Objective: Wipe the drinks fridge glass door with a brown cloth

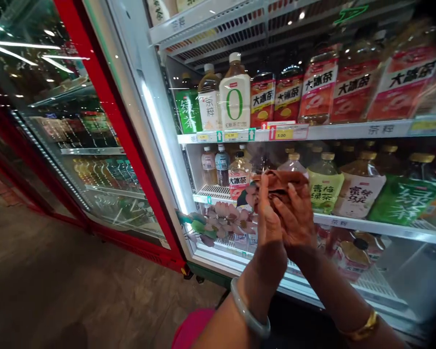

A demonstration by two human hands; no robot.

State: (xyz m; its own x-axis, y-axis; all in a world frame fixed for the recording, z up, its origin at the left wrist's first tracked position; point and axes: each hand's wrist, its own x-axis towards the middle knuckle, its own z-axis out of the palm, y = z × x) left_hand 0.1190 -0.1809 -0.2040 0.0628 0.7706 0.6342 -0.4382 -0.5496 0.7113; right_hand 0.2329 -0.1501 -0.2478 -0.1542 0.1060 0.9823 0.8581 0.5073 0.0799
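Note:
A brown cloth [281, 182], bunched and folded, sits between my two hands in front of the drinks cooler. My left hand [271, 232], with a pale bangle at the wrist, is turned edge-on and presses the cloth from the left side. On the right, my right hand [300, 218] has its fingers bent over the front of the cloth; a gold bracelet is on that wrist. The hands touch or nearly touch at the heels of the palms. Whether the cloth touches the glass, I cannot tell. A flower decal [228, 220] shows on the glass beside my left hand.
Behind the glass, shelves [240, 135] carry several bottled teas, including a white-labelled bottle [235, 94] and a green-labelled bottle [407, 194]. A red-framed cooler [119, 111] stands to the left. Grey floor [94, 286] lies below it. Something pink [194, 327] shows at the bottom edge.

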